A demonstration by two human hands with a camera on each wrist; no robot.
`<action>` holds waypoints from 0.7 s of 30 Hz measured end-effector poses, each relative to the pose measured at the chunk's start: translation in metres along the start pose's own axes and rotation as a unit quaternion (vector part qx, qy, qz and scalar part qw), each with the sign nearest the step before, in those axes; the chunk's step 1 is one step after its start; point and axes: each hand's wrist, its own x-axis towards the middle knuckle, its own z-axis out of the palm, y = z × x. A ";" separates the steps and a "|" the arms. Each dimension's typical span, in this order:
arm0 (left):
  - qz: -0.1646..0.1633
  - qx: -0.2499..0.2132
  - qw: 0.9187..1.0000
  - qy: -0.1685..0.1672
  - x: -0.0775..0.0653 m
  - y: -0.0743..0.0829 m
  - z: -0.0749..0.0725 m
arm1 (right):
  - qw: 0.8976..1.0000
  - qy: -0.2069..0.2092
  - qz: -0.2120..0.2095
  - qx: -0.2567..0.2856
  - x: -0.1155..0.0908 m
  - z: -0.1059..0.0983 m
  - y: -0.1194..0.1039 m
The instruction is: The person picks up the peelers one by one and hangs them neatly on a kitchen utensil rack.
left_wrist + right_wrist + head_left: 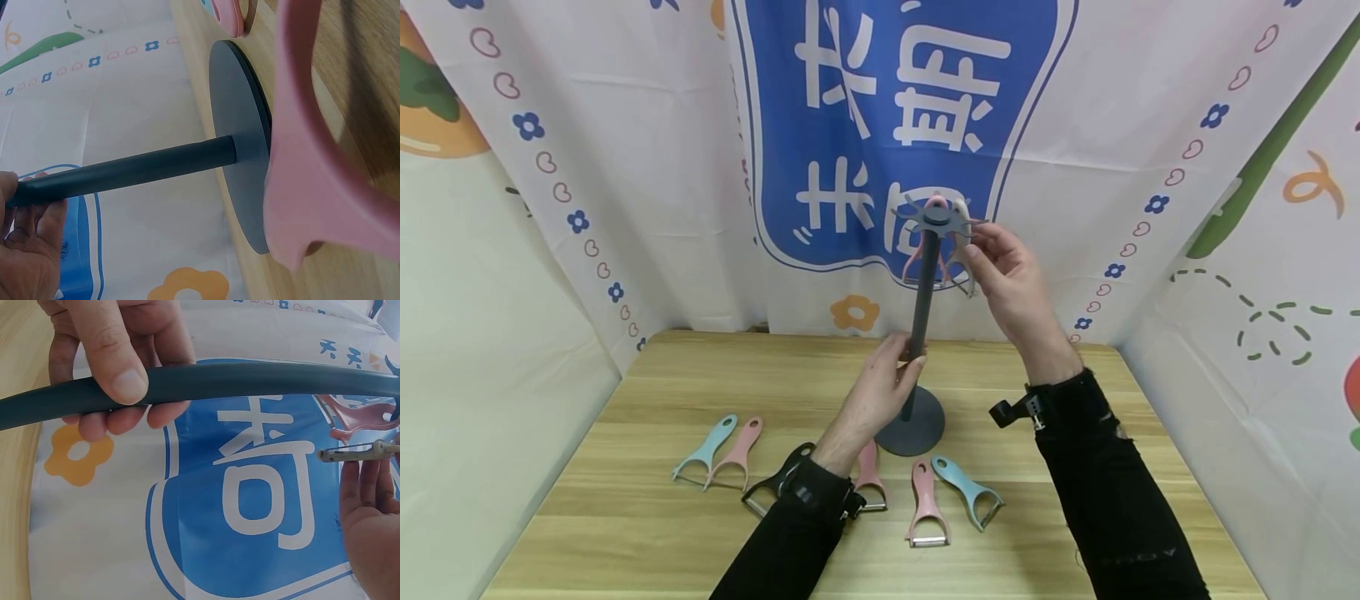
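At the hooked top (pixel 936 217) of the dark stand (pixel 927 292), the right hand (pixel 1018 287) is pinching a white peeler (pixel 359 452), while the left hand (pixel 878 381) is gripping the pole (pixel 137 170).

For good work, the left grip should be keeping it steady, and the right grip guiding gently, without any force; whether the white peeler is already hanging there, I cannot tell. The pole is looking round and smooth, the base (pixel 921 433) is forming a flat disc. Nearby, a pink peeler (pixel 369 417) is hanging, and more plastic peelers (pixel 923 493) are lying on the wood-grained tabletop (pixel 595 517).
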 end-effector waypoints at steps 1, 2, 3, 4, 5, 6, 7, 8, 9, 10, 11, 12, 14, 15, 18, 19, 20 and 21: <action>0.000 0.000 1.000 0.000 0.000 0.000 0.000 | 1.000 0.000 0.000 0.003 0.000 0.000 0.001; 0.000 0.000 1.000 0.001 0.000 0.000 0.000 | 1.000 -0.001 0.000 0.004 0.000 0.000 0.002; 0.000 0.000 1.000 0.001 0.000 0.001 0.000 | 1.000 -0.001 -0.001 0.005 0.000 0.001 0.003; 0.000 0.000 1.000 0.001 0.000 0.001 0.000 | 1.000 -0.002 -0.002 0.007 0.001 0.001 0.003; 0.000 -0.001 1.000 0.001 0.000 0.001 0.000 | 1.000 -0.002 -0.002 0.007 0.001 0.001 0.004; 0.000 -0.002 1.000 0.001 0.001 0.001 0.000 | 1.000 -0.001 -0.003 0.007 0.001 0.002 0.004; 0.000 -0.002 1.000 0.002 0.001 0.001 0.000 | 1.000 -0.002 -0.004 0.008 0.002 0.002 0.005; 0.000 -0.002 1.000 0.002 0.001 0.001 0.000 | 1.000 -0.002 -0.004 0.009 0.002 0.002 0.005; 0.000 -0.002 1.000 0.002 0.001 0.001 0.000 | 1.000 -0.001 -0.005 0.009 0.002 0.002 0.006; 0.000 -0.001 1.000 0.002 0.001 0.001 0.000 | 1.000 0.000 -0.006 0.011 0.002 0.003 0.006; 0.001 0.000 1.000 0.002 0.001 0.001 0.000 | 1.000 0.001 -0.007 0.011 0.002 0.002 0.006; 0.002 0.000 1.000 0.003 0.001 0.001 0.000 | 1.000 0.000 -0.009 0.011 0.002 0.002 0.006; 0.003 0.001 1.000 0.003 0.001 0.001 0.000 | 1.000 -0.002 -0.012 0.013 0.002 0.001 0.007; 0.003 0.002 1.000 0.003 0.002 0.001 0.000 | 1.000 -0.004 -0.014 0.014 0.001 0.000 0.007; 0.002 0.002 1.000 0.002 0.002 0.000 0.000 | 1.000 -0.011 -0.020 0.014 -0.001 -0.002 0.008; 0.002 0.001 1.000 0.002 0.002 0.000 0.000 | 1.000 -0.012 -0.022 0.013 -0.002 -0.003 0.009; 0.001 0.000 1.000 0.002 0.002 -0.001 0.000 | 1.000 -0.014 -0.023 0.013 -0.003 -0.004 0.009; 0.002 0.000 1.000 0.002 0.002 -0.001 0.000 | 1.000 -0.015 -0.024 0.010 -0.004 -0.005 0.010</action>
